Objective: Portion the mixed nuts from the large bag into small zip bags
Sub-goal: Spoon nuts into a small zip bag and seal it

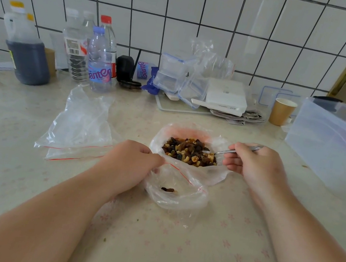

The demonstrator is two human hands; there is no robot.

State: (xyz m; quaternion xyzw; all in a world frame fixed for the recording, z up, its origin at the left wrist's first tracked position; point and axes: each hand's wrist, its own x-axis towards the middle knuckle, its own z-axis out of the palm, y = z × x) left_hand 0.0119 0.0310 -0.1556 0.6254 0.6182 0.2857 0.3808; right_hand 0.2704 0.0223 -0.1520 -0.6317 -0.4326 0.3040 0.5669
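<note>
At a cluttered table (21,173), the right hand (256,166) clamps a spoon (228,151) dipped into the large bag (189,151) of mixed nuts (189,152) while the left hand (131,165) pinches the small zip bag (176,191) open just beside it; a sagging mouth could spill the spoonful.

One head-worn camera looks forward and down, close over the table (21,173), toward a tiled wall (189,6).

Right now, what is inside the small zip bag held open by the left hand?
The small zip bag holds a few dark pieces at its bottom. The left hand covers its left edge.
</note>
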